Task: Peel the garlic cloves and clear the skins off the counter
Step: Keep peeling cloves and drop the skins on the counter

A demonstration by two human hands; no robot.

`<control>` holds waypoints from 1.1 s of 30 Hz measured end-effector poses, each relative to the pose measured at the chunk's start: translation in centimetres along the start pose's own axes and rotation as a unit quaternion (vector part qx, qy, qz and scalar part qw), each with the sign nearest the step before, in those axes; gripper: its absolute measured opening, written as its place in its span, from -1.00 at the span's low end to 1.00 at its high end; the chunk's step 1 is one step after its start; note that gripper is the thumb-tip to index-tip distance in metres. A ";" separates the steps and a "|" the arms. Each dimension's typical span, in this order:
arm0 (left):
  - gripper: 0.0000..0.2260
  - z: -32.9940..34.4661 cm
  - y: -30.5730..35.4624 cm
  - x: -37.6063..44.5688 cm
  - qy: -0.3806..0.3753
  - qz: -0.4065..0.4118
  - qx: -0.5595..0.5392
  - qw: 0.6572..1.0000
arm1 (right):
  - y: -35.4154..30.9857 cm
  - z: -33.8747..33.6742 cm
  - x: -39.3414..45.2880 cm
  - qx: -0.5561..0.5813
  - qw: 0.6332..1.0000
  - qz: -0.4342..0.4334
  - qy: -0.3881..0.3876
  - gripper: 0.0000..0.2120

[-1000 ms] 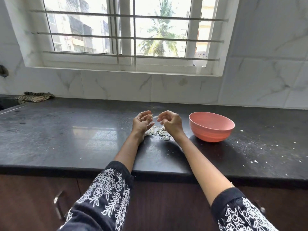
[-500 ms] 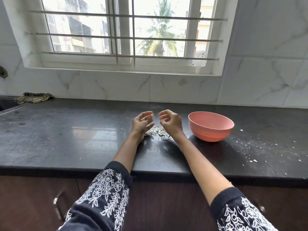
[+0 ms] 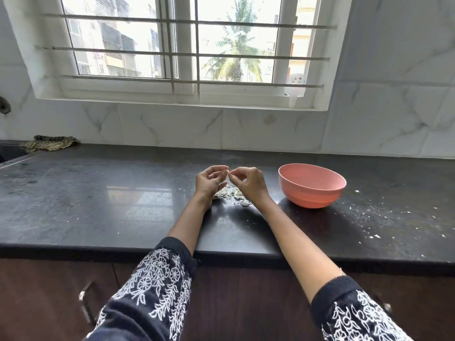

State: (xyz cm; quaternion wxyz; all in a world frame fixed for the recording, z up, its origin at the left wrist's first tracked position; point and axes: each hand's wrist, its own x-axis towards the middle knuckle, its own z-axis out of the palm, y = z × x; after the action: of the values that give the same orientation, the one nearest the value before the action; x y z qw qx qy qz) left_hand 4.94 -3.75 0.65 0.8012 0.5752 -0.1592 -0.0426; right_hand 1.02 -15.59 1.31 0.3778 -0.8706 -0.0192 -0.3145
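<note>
The dark worktop (image 3: 103, 193) runs under the barred window (image 3: 182, 48). A pink bowl (image 3: 312, 185) stands right of its middle, a striped cloth (image 3: 49, 143) lies at the back left corner. Left hand (image 3: 209, 182) and right hand (image 3: 250, 182) meet fingertip to fingertip, pinching a tiny pale scrap too small to name. Garlic skins (image 3: 230, 194) lie heaped beneath them, white flecks (image 3: 376, 217) dot the right end

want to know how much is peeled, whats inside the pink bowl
Only the far inner wall of the pink bowl shows, and it looks bare. Its near rim hides the bottom, so any cloves there cannot be seen. Skins lie on the counter beside it.
</note>
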 end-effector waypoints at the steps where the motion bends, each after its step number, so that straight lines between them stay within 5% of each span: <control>1: -0.88 0.0 0.0 0.0 0.002 0.006 0.008 1.000 | 0.0 0.0 0.0 -0.006 1.000 0.001 0.000 -0.89; 12: -0.90 -0.2 -0.3 0.1 -0.002 0.043 0.059 0.997 | -0.1 -0.3 -0.2 -0.055 0.998 0.034 -0.002 -0.90; 25: -0.85 0.2 0.1 -0.5 0.002 0.022 0.041 0.999 | -0.1 -0.7 0.2 -0.007 0.995 0.037 0.089 -0.91; 33: -0.85 0.1 0.0 -0.2 0.008 0.014 0.009 1.000 | 0.2 -0.1 0.4 0.033 0.996 0.057 0.057 -0.80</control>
State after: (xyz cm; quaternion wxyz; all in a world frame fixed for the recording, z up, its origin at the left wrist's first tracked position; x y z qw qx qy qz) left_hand 4.72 -3.82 0.69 0.7979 0.5803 -0.1612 -0.0248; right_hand 1.39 -15.89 1.45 0.4239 -0.8382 0.0413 -0.3405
